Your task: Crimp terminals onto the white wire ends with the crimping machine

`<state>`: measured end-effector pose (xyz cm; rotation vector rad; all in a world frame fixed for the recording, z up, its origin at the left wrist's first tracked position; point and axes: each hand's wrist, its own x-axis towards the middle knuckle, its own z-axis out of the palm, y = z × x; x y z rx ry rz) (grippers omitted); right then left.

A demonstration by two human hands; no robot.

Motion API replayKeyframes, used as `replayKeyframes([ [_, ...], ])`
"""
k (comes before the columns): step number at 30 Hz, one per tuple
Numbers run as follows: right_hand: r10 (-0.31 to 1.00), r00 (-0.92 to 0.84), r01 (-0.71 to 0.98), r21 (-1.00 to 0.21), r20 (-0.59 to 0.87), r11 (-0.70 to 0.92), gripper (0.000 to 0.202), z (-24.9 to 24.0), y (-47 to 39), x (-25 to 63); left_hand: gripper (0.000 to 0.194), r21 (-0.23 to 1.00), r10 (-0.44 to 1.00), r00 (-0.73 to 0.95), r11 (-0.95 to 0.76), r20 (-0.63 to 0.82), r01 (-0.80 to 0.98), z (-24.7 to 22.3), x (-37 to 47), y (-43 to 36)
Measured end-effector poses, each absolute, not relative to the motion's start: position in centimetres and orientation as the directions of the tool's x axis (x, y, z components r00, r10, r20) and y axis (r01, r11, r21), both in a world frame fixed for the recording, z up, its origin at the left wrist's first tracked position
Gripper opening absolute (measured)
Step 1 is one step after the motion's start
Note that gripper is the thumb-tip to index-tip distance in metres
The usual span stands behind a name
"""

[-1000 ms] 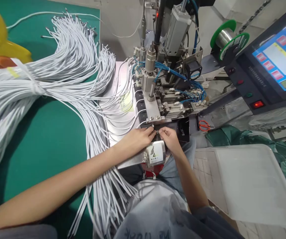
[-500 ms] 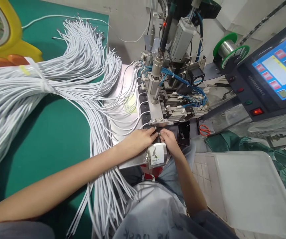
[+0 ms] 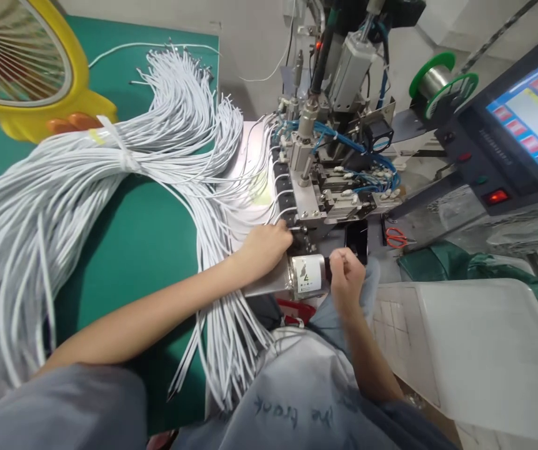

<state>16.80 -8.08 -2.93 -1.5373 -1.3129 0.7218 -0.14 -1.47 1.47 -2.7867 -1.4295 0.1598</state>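
Observation:
My left hand (image 3: 265, 250) is closed at the front end of the black cable fixture (image 3: 283, 187) of a bench machine (image 3: 306, 187). Its fingertips are partly hidden, so what they hold does not show. Just behind it a white cable arcs into the fixture. My right hand (image 3: 346, 275) makes a fist to the right of a metal block with a white label (image 3: 308, 276). A dark part shows between block and fist; whatever is inside the fist is hidden. A large bundle of white cables (image 3: 179, 169) lies to the left, some ends hanging over the table edge.
A yellow fan (image 3: 81, 81) stands at the back left on the green table (image 3: 156, 237). On the right are a wire spool (image 3: 437, 81), a control screen (image 3: 531, 119), red-handled scissors (image 3: 396, 237) and a whitish tray (image 3: 484, 350). A black phone-like object (image 3: 357, 240) lies beyond my right hand.
My right hand has left its place beside my left fingertips and moved right, past the labelled block, now in a fist. My left hand stays by the fixture, fingers more curled. The view has shifted.

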Motion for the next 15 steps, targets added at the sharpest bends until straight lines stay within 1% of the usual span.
replayKeyframes([
  [1, 0.98, 0.158, 0.425, -0.904, 0.119, 0.042, 0.024, -2.5, -9.5, 16.0, 0.026, -0.064, 0.826, 0.559, -0.563, -0.07, 0.824, 1.5, -0.1, -1.5],
  [3, 0.995, -0.102, 0.481, -0.875, 0.014, 0.062, 0.022, -2.3, -11.9, 14.2, 0.029, -0.065, 0.839, 0.54, -0.543, -0.059, 0.837, 1.5, -0.1, -1.5],
  [5, 0.947, -0.305, 0.49, -0.869, -0.103, 0.063, 0.017, -3.0, -13.4, 12.3, 0.029, -0.058, 0.842, 0.536, -0.539, -0.063, 0.84, 1.4, -0.1, -1.5],
  [7, 0.891, -0.425, 0.447, -0.893, -0.162, 0.051, 0.016, -4.2, -13.9, 10.7, 0.029, -0.054, 0.843, 0.535, -0.538, -0.066, 0.841, 1.3, -0.1, -1.4],
  [10, 0.864, -0.485, 0.392, -0.917, -0.137, 0.075, 0.016, -5.4, -13.8, 9.6, 0.028, -0.058, 0.846, 0.53, -0.532, -0.053, 0.844, 1.1, -0.2, -1.3],
  [13, 0.887, -0.445, 0.47, -0.875, -0.124, 0.113, 0.017, -5.2, -13.9, 9.7, 0.029, -0.071, 0.846, 0.532, -0.533, -0.036, 0.843, 1.2, -0.2, -1.4],
  [15, 0.902, -0.408, 0.528, -0.842, -0.141, 0.108, 0.017, -4.6, -14.2, 10.1, 0.028, -0.055, 0.836, 0.548, -0.548, -0.026, 0.834, 1.5, 0.0, -1.8],
])
